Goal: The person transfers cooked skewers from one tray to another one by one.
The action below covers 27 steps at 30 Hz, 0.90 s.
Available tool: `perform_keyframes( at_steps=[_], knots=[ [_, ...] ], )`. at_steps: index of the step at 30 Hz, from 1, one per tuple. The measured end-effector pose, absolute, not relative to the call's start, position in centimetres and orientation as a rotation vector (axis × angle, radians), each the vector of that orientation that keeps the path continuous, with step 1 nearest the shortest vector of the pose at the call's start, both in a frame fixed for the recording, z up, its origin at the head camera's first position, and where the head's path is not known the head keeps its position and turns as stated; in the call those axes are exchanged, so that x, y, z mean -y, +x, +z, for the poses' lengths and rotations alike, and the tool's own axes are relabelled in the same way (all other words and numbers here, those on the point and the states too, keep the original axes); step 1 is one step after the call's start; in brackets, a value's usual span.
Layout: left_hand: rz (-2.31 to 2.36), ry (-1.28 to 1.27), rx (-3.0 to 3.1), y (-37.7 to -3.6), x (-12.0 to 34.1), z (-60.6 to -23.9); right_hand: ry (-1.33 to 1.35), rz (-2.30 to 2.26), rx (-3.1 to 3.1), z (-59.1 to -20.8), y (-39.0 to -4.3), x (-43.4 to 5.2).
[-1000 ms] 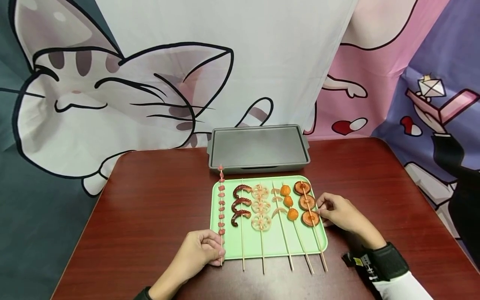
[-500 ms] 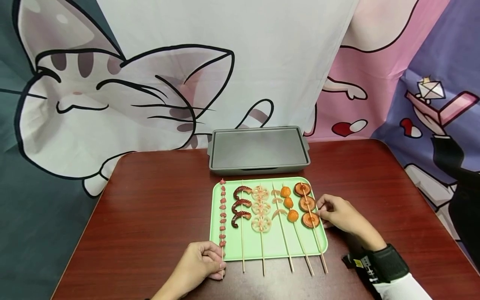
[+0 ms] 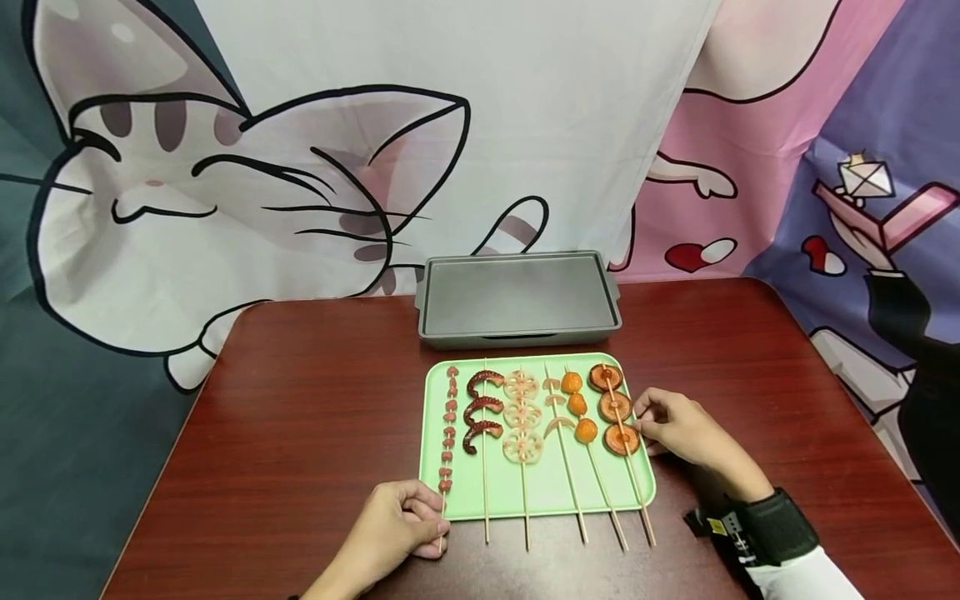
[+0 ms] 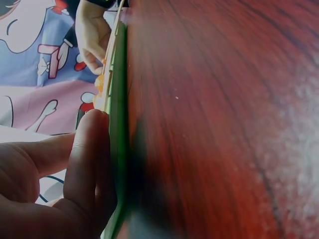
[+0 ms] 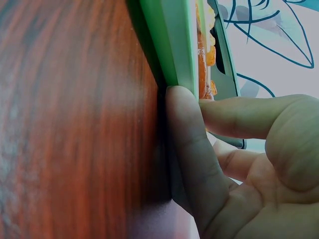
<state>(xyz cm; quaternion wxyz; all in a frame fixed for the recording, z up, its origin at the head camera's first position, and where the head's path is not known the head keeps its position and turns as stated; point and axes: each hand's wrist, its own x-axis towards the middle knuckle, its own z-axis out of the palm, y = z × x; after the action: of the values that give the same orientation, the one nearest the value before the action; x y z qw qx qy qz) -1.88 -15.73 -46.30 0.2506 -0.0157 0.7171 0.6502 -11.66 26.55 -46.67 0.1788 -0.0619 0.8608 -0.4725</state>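
Observation:
A green tray (image 3: 504,493) lies on the table with several food skewers side by side on it. At its left side, my left hand (image 3: 401,521) pinches the bare stick end of a skewer of small reddish meat pieces (image 3: 449,431), which lies along the tray's left part. In the left wrist view, the left hand (image 4: 85,159) hides most of that stick. My right hand (image 3: 678,427) pinches the tray's right edge, beside the mushroom skewer (image 3: 615,406); thumb and finger meet on the rim in the right wrist view (image 5: 172,45).
Other skewers carry curled octopus tentacles (image 3: 482,410), lotus root slices (image 3: 522,417), pale curved pieces (image 3: 555,400) and orange balls (image 3: 577,404). Their stick ends stick out past the tray's front edge. A grey griddle pan (image 3: 517,293) stands behind the tray on the brown table (image 3: 315,417).
My left hand has moved toward the front edge with the meat skewer, whose tip has come back from beyond the tray to inside its rim and shifted slightly right. The right hand stays put.

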Motion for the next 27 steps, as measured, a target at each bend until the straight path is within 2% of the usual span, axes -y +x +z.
perform_keyframes(
  at_steps=[17, 27],
  knots=[
    [1.680, -0.081, -2.170, -1.4, 15.1, -46.1, -0.173, -1.329, -2.447, -46.6, -11.5, -26.6],
    [1.385, 0.032, -2.536, -2.7, 15.2, -45.1, -0.159, -1.340, -2.435, -46.7, -11.6, -26.6]
  ],
)
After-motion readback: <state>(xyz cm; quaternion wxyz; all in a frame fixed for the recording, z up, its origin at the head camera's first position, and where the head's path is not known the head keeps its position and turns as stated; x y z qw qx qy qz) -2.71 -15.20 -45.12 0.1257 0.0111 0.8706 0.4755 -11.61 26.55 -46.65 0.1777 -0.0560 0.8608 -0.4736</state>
